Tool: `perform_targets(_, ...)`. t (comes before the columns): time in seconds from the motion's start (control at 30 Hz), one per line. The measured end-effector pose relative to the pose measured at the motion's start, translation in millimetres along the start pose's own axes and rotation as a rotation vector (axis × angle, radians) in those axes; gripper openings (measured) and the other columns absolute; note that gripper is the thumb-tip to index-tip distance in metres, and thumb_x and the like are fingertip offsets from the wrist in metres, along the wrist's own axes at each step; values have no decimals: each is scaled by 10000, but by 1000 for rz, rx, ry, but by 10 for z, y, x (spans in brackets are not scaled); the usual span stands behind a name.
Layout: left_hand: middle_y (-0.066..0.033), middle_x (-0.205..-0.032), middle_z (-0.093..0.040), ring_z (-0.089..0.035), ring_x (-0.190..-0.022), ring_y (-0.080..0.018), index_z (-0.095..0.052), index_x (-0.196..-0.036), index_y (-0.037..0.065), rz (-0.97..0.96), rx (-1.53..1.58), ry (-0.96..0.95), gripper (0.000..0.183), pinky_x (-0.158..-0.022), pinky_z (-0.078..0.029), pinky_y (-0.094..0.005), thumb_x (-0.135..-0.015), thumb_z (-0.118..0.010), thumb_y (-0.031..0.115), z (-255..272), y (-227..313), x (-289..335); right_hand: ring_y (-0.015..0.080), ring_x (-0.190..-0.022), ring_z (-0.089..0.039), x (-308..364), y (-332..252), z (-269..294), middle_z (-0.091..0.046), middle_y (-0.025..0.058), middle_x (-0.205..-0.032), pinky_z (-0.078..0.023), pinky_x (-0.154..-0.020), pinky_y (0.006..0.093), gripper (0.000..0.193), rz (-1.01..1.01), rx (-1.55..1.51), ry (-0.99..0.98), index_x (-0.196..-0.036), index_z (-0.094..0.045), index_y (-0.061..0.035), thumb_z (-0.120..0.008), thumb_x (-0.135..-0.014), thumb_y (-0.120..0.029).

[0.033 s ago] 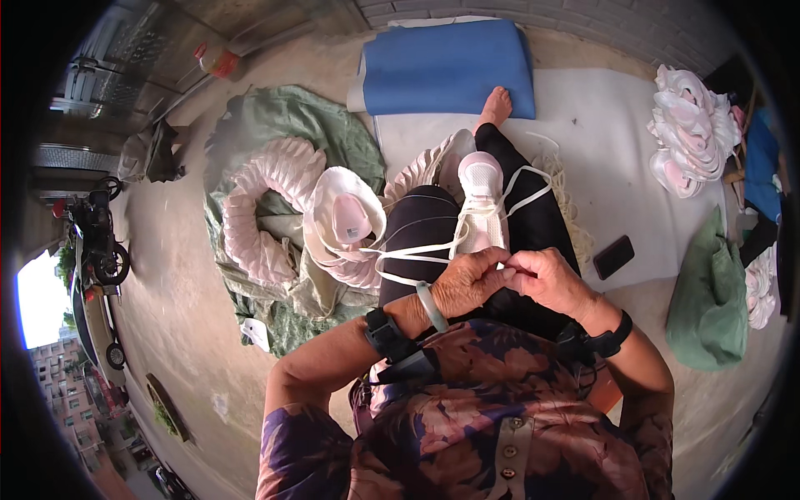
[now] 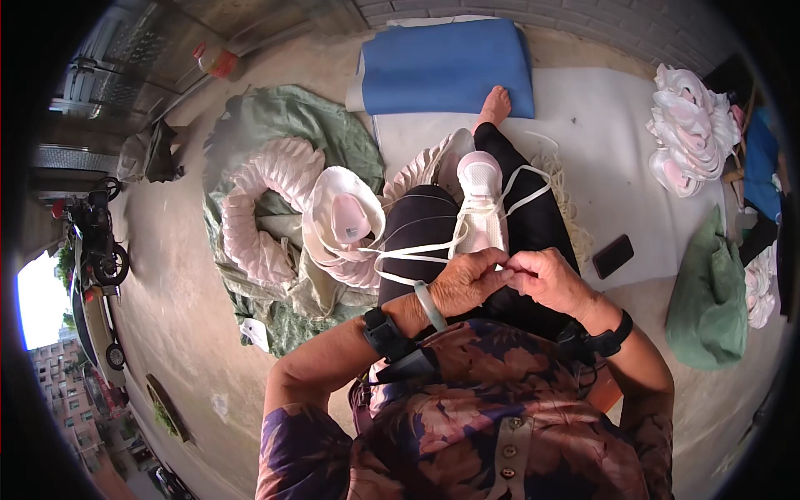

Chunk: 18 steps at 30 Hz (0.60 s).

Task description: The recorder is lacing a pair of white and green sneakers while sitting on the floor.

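Observation:
A white and pale pink shoe upper (image 2: 481, 187) lies lengthwise between my black-clad legs, toe end away from me. Long white laces (image 2: 412, 252) run from it, one looping out left and back toward my left wrist, another arching over the right leg. My left hand (image 2: 471, 283) is closed at the near end of the upper, thumb and fingers pinched. Fingertip to fingertip with it, my right hand (image 2: 548, 283) is also pinched. A tiny white bit shows between them; the fingers hide what it is.
Left of my legs, a curved row of nested pink shoe uppers (image 2: 262, 221) lies on green cloth (image 2: 300, 108). A blue folded sheet (image 2: 446, 67) lies ahead. On the right are a phone (image 2: 613, 257), a pile of white uppers (image 2: 692, 129) and a green sack (image 2: 708, 300).

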<state>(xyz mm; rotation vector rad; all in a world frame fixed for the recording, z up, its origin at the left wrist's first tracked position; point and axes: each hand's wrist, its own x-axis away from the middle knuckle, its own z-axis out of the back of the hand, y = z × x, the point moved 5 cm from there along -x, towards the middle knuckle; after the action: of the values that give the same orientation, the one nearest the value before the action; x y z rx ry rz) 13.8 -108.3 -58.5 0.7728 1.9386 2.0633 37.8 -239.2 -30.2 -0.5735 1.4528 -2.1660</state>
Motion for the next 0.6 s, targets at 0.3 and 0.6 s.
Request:
perform_targets(0.3, 19, -712, -545, -476, -619, -34, -577, -908, 14, 83, 96, -23, 74, -533, -390, -189, -863, -561, 70, 227, -151, 4, 151, -558, -564, -120, 135, -64, -582, 103, -630, -447, -533, 274, 87, -58, -46, 22, -796, -566, 11, -589, -815, -70)
perform_targets(0.6, 6, -674, -548, -452, -533, -17, -530, -891, 59, 180, 269, 95, 40, -413, -314, -152, -866, -558, 75, 301, -97, -61, 68, -541, -463, -134, 114, -71, -504, 20, -605, -398, -499, 236, 86, 61, -136, 74, -826, -564, 1, -562, -849, -82)
